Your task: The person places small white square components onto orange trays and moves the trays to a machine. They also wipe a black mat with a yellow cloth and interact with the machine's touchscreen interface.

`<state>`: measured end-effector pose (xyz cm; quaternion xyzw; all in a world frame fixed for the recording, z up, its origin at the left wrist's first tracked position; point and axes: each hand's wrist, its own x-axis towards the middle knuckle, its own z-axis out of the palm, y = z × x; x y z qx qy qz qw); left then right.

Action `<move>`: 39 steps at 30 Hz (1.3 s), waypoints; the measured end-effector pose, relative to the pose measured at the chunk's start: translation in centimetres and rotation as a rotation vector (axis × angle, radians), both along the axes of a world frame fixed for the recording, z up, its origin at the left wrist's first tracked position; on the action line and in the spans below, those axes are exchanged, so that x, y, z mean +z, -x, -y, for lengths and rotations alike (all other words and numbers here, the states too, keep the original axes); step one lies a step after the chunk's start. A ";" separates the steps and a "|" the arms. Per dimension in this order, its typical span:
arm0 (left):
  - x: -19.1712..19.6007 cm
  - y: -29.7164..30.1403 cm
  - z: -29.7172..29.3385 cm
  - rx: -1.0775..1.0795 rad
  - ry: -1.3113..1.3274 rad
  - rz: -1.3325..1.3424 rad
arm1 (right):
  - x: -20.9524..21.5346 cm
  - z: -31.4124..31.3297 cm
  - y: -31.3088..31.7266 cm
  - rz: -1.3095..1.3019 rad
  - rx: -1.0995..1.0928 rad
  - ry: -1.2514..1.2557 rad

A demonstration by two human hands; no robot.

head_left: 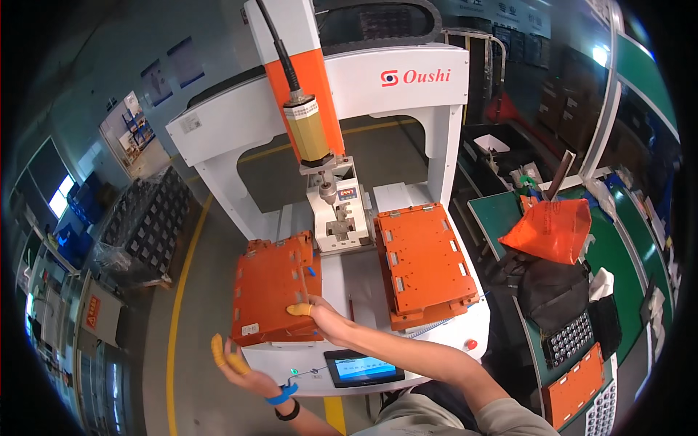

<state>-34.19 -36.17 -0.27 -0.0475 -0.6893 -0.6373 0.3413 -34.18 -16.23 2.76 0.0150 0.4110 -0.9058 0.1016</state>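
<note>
Right hand (327, 323) touches the near right edge of the orange plate (267, 291) left of the gold-bodied spindle (308, 131); whether it grips, I cannot tell. Left hand (241, 372), fingers apart, hovers near its front left corner.

A channel of bare bench (353, 272) is running between the left orange fixture (269, 287) and the right orange fixture (424, 254). The white feeder unit (338, 211) is blocking its far end, and the gold driver body (307, 131) is hanging above. The right forearm (414, 356) is crossing its near end, with the right hand (320, 316) touching the left orange fixture's near right corner. The gantry's crossbeam (414, 83) is spanning the back. Open space is lying left of the left hand (236, 365), above the floor (156, 349).
</note>
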 end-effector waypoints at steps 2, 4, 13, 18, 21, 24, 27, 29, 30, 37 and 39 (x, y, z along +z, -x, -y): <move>-0.4 0.4 -3.0 0.079 0.290 -0.127 | -1.3 0.9 0.8 -0.002 -0.041 -0.059; -1.0 0.8 -3.8 0.111 0.505 -0.023 | -1.9 1.6 1.2 -0.005 -0.092 -0.078; -2.6 6.1 -3.5 0.198 0.639 -0.062 | -2.1 3.4 3.7 0.096 -0.141 0.012; -0.9 4.6 -3.7 0.213 0.839 0.171 | -2.4 3.8 3.3 0.030 -0.440 -0.124; -1.5 4.8 -3.1 0.243 0.837 0.160 | -1.5 3.3 0.4 -0.146 -0.528 -0.335; -3.9 4.5 -2.2 0.249 0.832 0.157 | 0.6 2.4 -2.9 -0.275 -0.511 -0.459; -6.0 3.6 -2.3 0.307 0.812 0.174 | 1.4 1.7 -5.2 -0.309 -0.446 -0.557; -7.5 2.9 -2.8 0.248 0.611 0.116 | 3.3 0.5 -7.5 -0.309 -0.388 -0.578; -8.3 2.3 -3.0 0.219 0.510 0.086 | 3.2 -0.1 -8.5 -0.384 -0.422 -0.729; -21.7 -5.1 -1.3 0.185 0.562 0.600 | 2.3 -9.0 -13.2 -0.538 -0.531 -1.751; -24.0 -7.0 -2.4 0.167 0.674 0.501 | 1.5 -11.9 -14.4 -0.392 -0.508 -1.839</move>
